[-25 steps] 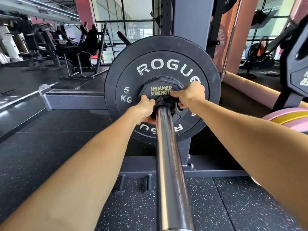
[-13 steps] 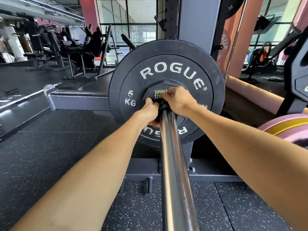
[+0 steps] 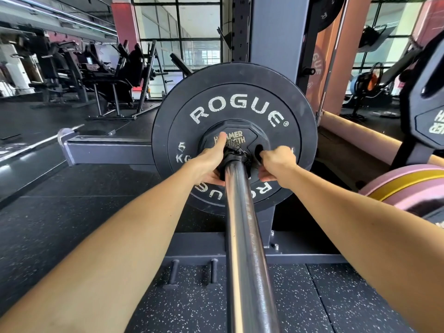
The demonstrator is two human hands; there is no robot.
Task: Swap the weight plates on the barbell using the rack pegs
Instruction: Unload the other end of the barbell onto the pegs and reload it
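two bare forearms, no sleeves, lead to the bare left hand (image 3: 208,162) and bare right hand (image 3: 278,163).

Bright daylight pours from windows (image 3: 177,32) beyond the hands (image 3: 242,162) — the bar (image 3: 247,248) gleams, wide-angle edges bend, slight blur.
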